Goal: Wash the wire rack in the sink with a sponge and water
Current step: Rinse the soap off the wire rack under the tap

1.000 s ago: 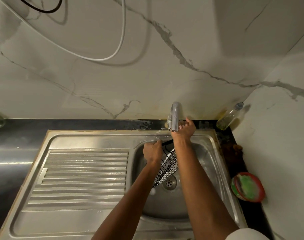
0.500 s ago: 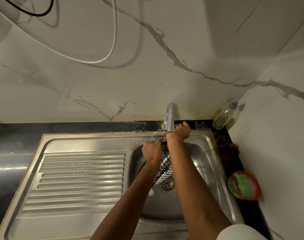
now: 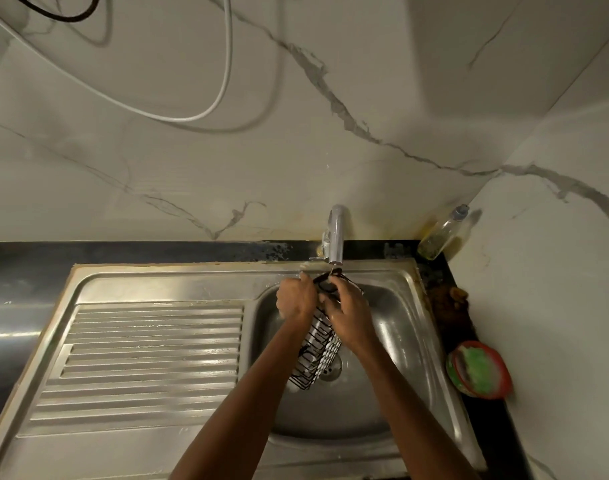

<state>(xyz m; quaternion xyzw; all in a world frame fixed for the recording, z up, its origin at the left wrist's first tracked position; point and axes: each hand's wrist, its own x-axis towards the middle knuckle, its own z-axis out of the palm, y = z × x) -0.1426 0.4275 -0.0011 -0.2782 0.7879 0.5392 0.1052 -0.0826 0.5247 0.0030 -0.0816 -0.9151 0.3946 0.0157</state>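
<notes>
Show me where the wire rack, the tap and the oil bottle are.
wire rack [image 3: 318,355], head view, on its lower wire mesh
tap [image 3: 335,233], head view, on the metal spout
oil bottle [image 3: 441,235], head view, on its clear body

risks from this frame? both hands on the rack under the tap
1. The wire rack stands tilted in the sink, gripped only at its top by the left hand and right hand; wet wire could slip and drop onto the drain.
2. Its top sits close under the tap and could knock it.
3. No sponge shows in either hand; the green one sits on the counter.
</notes>
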